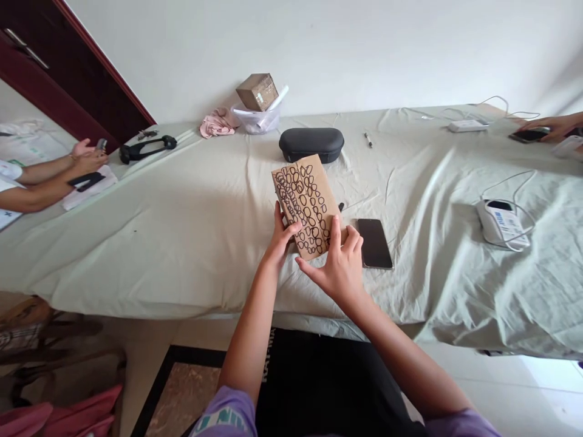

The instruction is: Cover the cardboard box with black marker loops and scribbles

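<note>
A small cardboard box [306, 200] is held up over the table, tilted, its facing side covered with rows of hand-drawn black circles. My left hand [281, 238] grips its left edge, thumb on the drawn face and the other fingers behind. At the lower right edge, my right hand [339, 258] holds the box with the index finger on the face and the thumb by the bottom corner. The other right fingers bend along the side. Just behind the box's right edge a small black object [341, 207] shows, too little of it to name. A dark-screened phone [375, 244] lies beside my right hand.
Behind the box are a black zip case [311, 144] and a pen [368, 140]. Against the wall stand a plastic tub [257, 121] with another carton [257, 92] and a pink cloth [218, 123]. A corded white device [503, 223] lies right. Other people's hands are at both ends.
</note>
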{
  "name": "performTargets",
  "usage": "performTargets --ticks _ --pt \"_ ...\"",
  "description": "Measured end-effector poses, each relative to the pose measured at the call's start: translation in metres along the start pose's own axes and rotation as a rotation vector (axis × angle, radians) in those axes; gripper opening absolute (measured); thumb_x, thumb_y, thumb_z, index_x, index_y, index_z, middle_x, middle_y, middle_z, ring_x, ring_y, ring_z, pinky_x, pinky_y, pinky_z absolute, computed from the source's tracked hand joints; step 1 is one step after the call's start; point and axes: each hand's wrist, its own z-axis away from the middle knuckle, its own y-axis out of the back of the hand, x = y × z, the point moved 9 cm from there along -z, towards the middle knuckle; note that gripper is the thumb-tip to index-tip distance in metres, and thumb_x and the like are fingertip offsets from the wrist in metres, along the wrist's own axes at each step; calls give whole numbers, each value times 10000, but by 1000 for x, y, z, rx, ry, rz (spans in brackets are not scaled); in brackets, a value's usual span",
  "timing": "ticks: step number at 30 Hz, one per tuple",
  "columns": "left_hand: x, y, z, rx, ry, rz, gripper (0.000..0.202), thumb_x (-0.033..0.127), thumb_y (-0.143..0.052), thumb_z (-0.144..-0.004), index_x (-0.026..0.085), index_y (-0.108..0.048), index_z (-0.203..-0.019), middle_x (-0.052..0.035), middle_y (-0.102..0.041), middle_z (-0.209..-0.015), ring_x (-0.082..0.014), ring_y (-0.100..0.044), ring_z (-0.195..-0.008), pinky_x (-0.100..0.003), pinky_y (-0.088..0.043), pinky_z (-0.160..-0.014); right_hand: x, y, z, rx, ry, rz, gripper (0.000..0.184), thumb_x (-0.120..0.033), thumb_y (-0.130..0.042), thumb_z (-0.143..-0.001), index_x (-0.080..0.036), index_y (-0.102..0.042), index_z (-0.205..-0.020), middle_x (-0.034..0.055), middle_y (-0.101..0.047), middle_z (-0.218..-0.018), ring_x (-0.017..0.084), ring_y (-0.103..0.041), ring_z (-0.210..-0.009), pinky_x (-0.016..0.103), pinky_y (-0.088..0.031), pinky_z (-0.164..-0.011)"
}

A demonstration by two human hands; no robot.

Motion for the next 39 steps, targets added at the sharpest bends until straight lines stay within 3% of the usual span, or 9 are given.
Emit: performTargets --ticks 4,8,13,23,26,29,32,36,39 --pt "19 8 -8 1 -115 -70 985 327 -872 -708 357 -474 -1608 -65 -489 -1690 -351 -508 -1537 -531 -385 -1305 21 -2 2 -107 36 -165 1071 -740 -576 -952 -211 -104 -1755 241 -486 -1428 437 -574 -1273 656 -545 -1020" --pt "33 17 -22 -51 -151 -119 988 370 -877 -670 314 -513 -1587 -87 -528 -1664 -375 -468 -1566 -536 -377 -1304 83 8 -9 -175 -130 70 756 -571 -505 -1022 -126 -429 -1627 260 -564 -1384 436 -586 -1262 611 -502 -1060" --pt "34 12 -34 -181 -151 -87 943 396 -856 -734 340 -490 -1601 -68 -531 -1674 -335 -459 -1587 -491 -379 -1312 148 5 -19 -316 -440 460 1007 -562 -693 -905 9 -334 -1652 364 -547 -1365 529 -526 -1302 619 -444 -1031" --pt "20 16 -41 -185 -111 1 991 429 -914 -659 345 -529 -1568 -66 -558 -1644 -330 -359 -1650 -475 -300 -1359 172 11 -8 -363 -671 470 1212 -675 -731 -840 12 -220 -1698 430 -529 -1422 582 -559 -1350 643 -463 -1028" --pt "16 18 -42 -167 -70 46 1019 398 -936 -618 352 -540 -1556 -71 -565 -1635 -348 -362 -1646 -489 -322 -1350 182 16 -13 -322 -637 316 1120 -610 -776 -782 47 -383 -1598 375 -644 -1314 516 -634 -1275 581 -529 -989" --pt "17 17 -41 -173 -74 54 1006 396 -935 -620 350 -547 -1547 -71 -559 -1640 -354 -346 -1654 -498 -323 -1350 191 9 -15 -264 -648 -43 629 -552 -752 -768 -79 -703 -1179 213 -757 -1010 410 -732 -991 527 -591 -857" --pt "17 16 -40 -188 -83 60 997 395 -927 -644 345 -535 -1559 -69 -527 -1671 -348 -338 -1659 -496 -334 -1347 186 -5 -6 -170 -758 -585 441 -572 -802 -732 -188 -704 -925 104 -757 -848 331 -745 -809 503 -625 -775" --pt "18 15 -39 -203 -111 64 954 394 -912 -673 348 -546 -1553 -51 -492 -1702 -332 -325 -1667 -493 -324 -1356 144 -16 -3 -126 -694 -1111 555 -618 -690 -861 -218 -685 -1245 149 -784 -1253 388 -779 -1087 621 -649 -864" --pt "17 15 -39 -206 -128 76 949 372 -912 -674 363 -549 -1550 -39 -512 -1688 -336 -363 -1650 -503 -348 -1347 103 -16 -11 -237 -552 -1254 777 -752 -398 -982 -235 -518 -1550 190 -600 -1590 425 -682 -1343 731 -595 -969"
